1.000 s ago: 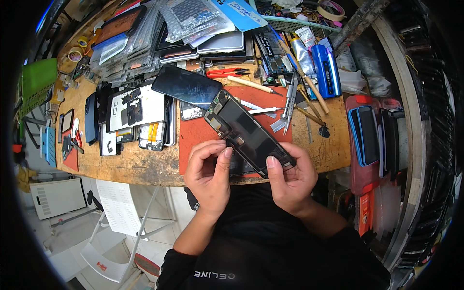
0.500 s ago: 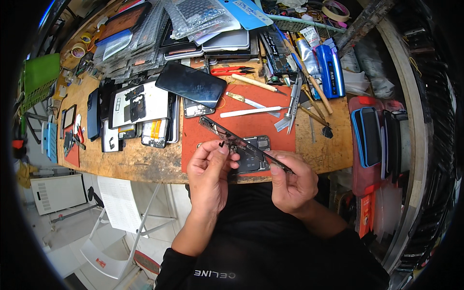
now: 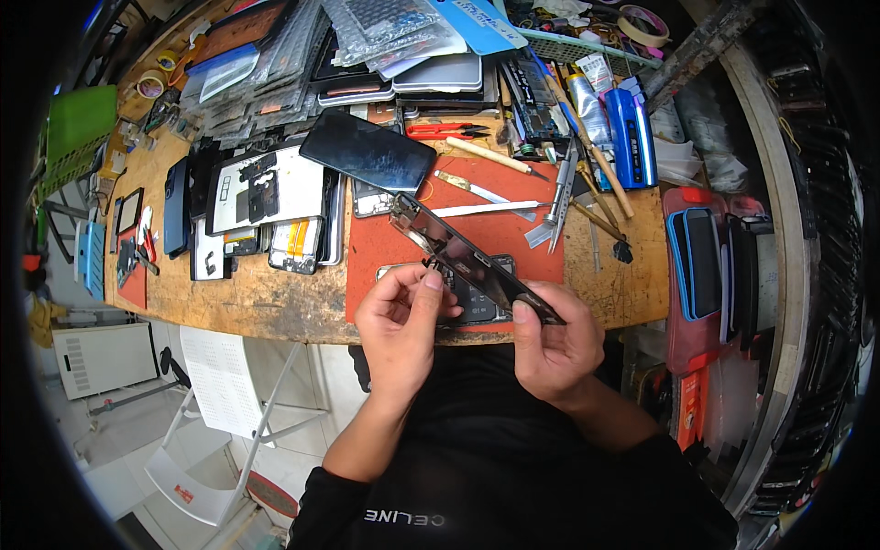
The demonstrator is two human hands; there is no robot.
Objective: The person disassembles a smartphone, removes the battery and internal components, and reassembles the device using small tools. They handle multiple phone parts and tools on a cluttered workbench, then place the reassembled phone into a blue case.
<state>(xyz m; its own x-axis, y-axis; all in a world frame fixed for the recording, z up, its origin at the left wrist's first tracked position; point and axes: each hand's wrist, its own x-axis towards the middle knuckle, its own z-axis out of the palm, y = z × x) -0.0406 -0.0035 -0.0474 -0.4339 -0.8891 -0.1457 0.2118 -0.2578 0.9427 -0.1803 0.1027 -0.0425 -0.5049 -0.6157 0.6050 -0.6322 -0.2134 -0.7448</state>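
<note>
A black sleeved top [image 3: 532, 467] bears white lettering [image 3: 403, 517] in front.

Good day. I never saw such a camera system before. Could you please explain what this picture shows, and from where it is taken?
There is no machine here, only one person's two bare hands. A wide camera on the person's head looks down, so straight edges look bent.

The right hand grips the lower end of a dark phone panel, held tilted. The left hand has its thumb and fingers close together beside the panel; whether they pinch something is too small to tell.

Beneath, an opened phone lies on a red mat, on a worn wooden table. Farther back lie a dark phone and a thin white tool.
</note>
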